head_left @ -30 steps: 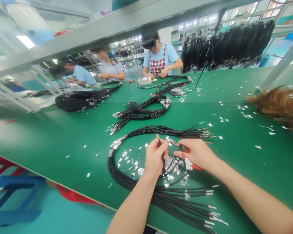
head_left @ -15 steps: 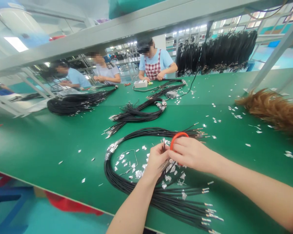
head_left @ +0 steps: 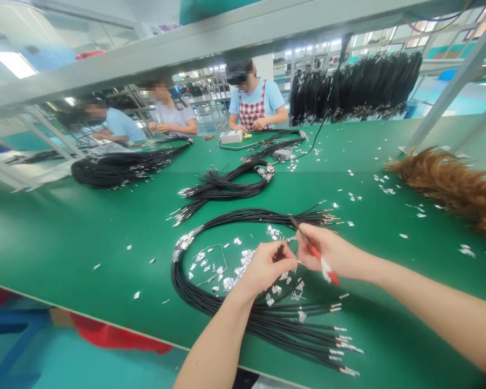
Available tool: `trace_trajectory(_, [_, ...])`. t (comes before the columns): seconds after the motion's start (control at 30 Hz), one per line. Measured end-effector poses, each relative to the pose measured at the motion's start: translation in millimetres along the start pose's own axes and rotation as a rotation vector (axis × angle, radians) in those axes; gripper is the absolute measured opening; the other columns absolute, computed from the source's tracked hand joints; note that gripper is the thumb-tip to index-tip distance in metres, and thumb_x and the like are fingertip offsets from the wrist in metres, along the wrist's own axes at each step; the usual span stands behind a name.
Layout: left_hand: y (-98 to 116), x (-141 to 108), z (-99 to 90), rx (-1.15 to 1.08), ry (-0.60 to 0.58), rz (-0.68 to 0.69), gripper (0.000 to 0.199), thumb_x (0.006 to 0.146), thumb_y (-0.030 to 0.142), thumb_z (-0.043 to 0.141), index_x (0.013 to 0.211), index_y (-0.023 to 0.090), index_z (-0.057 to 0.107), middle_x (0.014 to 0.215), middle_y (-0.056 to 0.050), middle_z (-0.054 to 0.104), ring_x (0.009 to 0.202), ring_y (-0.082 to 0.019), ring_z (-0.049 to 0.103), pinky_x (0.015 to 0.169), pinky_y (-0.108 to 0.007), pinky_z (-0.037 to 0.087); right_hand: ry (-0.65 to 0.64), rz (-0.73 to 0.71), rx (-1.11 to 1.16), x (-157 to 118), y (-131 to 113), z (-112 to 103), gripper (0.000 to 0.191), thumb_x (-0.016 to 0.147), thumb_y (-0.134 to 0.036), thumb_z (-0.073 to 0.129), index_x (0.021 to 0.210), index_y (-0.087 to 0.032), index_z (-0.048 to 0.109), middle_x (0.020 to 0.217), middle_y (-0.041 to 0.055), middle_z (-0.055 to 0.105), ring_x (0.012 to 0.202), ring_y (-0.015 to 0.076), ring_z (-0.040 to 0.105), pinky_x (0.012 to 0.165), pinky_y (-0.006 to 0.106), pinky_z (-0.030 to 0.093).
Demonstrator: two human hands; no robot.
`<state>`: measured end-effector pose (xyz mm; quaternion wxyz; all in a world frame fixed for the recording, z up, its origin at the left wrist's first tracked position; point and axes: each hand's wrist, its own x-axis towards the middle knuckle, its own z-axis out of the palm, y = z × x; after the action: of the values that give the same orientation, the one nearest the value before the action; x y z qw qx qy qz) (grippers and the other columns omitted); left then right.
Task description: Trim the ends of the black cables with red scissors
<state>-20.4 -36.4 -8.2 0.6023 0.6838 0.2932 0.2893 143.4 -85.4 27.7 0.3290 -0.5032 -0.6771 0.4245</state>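
My left hand point(head_left: 269, 266) is closed on a few black cables, whose stripped ends poke up between thumb and fingers. Close beside it, my right hand point(head_left: 322, 249) holds red-handled scissors point(head_left: 316, 254), blades pointing up and left, handles below the palm. The thumb and finger of both hands nearly meet at a thin cable end. Around them curves a large bundle of black cables point(head_left: 194, 294), banded with silvery wrapping at its left bend. Its ends fan out to the right. Scraps of foil point(head_left: 245, 262) lie inside the curve.
Further back are a looped cable bundle point(head_left: 243, 186), a darker bundle point(head_left: 125, 167) at left and a white box point(head_left: 230, 136). Brown bristly strands point(head_left: 449, 186) lie at right. A person in a checked apron point(head_left: 254, 111) works across the green table point(head_left: 117, 227); two others sit further left.
The scissors have swung round in my right hand, from the loop over the fingers to lying across the palm. Both hands have shifted slightly, and the cable ends in my left hand show more clearly.
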Motion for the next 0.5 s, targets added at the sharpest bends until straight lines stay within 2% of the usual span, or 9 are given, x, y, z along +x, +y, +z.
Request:
trace_trajectory(0.1, [3.6,-3.4,-0.1,0.021,-0.029,0.038,0.010,0.067,0.021,0.059,0.061,0.015,0.054,0.058,0.000,0.051,0.054,-0.010,0.042,0.053,-0.023,0.034,-0.114,0.202,0.677,1.2,18.4,9.0,0.026,0.062,-0.016,0.055,0.073,-0.022,0.032,0.055,-0.0071,0.049,0.042,0.0087,0.045,0.043,0.024,0.039])
trace_trajectory(0.2, [4.8,-4.2,0.0,0.146,0.018,0.167,0.011,0.071,0.021,0.057,0.062,0.016,0.055,0.062,-0.001,0.053,0.057,-0.012,0.045,0.056,-0.024,0.035,-0.091,0.266,0.981,3.1,36.1,26.7,0.032,0.059,-0.018,0.061,0.074,-0.022,0.033,0.055,-0.0087,0.043,0.042,0.0060,0.040,0.041,0.020,0.033])
trace_trajectory(0.3, [1.3,-1.9,-1.4,0.313,0.120,0.356,0.012,0.076,0.019,0.052,0.065,0.018,0.057,0.066,-0.004,0.055,0.063,-0.014,0.047,0.061,-0.027,0.036,-0.012,0.209,1.091,2.4,38.9,36.3,0.032,0.061,-0.017,0.062,0.072,-0.022,0.032,0.055,-0.0091,0.039,0.041,0.0041,0.034,0.040,0.018,0.026])
trace_trajectory(0.37, [-2.5,0.6,-3.2,0.372,0.266,0.441,0.013,0.078,0.019,0.050,0.066,0.018,0.057,0.067,-0.004,0.054,0.066,-0.015,0.048,0.064,-0.028,0.036,-0.021,0.126,1.096,0.0,30.9,32.1,0.031,0.062,-0.020,0.061,0.072,-0.023,0.032,0.054,-0.0092,0.037,0.040,0.0044,0.031,0.038,0.018,0.024])
trace_trajectory(0.43, [-5.2,2.5,-4.8,0.354,0.452,0.429,0.012,0.078,0.021,0.051,0.066,0.018,0.055,0.067,-0.003,0.053,0.066,-0.015,0.047,0.065,-0.027,0.036,-0.019,0.024,1.038,-1.1,18.6,21.2,0.030,0.064,-0.023,0.060,0.074,-0.024,0.032,0.054,-0.0089,0.040,0.038,0.0061,0.033,0.036,0.020,0.027])
trace_trajectory(0.5, [-5.3,3.2,-4.9,0.224,0.547,0.327,0.011,0.078,0.024,0.051,0.069,0.019,0.054,0.065,-0.001,0.050,0.061,-0.013,0.046,0.061,-0.025,0.036,0.117,-0.069,0.915,2.1,7.2,10.0,0.031,0.065,-0.024,0.061,0.074,-0.024,0.031,0.055,-0.0080,0.045,0.040,0.0083,0.039,0.039,0.023,0.033])
